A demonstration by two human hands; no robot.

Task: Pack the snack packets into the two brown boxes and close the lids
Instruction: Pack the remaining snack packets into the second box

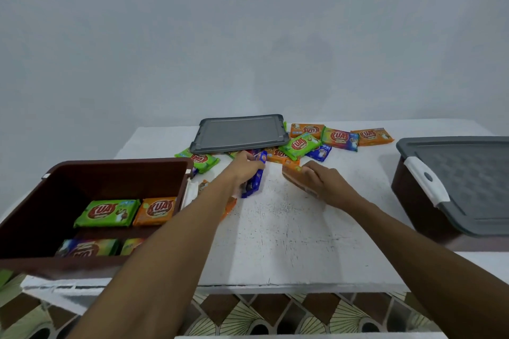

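An open brown box (121,170) stands at the left, holding a green packet (107,213), an orange packet (155,210) and more packets nearer me. Its grey lid (238,133) lies at the back of the table. A second brown box (413,201) at the right has its grey lid (468,181) shut. Several loose packets (340,138) lie scattered behind and right of the loose lid. My left hand (246,169) grips a blue packet (253,186). My right hand (321,180) grips an orange packet (294,176).
The white table (286,239) ends at a near edge, with patterned floor (275,316) below. Another orange packet (230,208) lies partly hidden under my left forearm. A green packet (203,161) sits just behind the open box. A plain grey wall rises behind the table.
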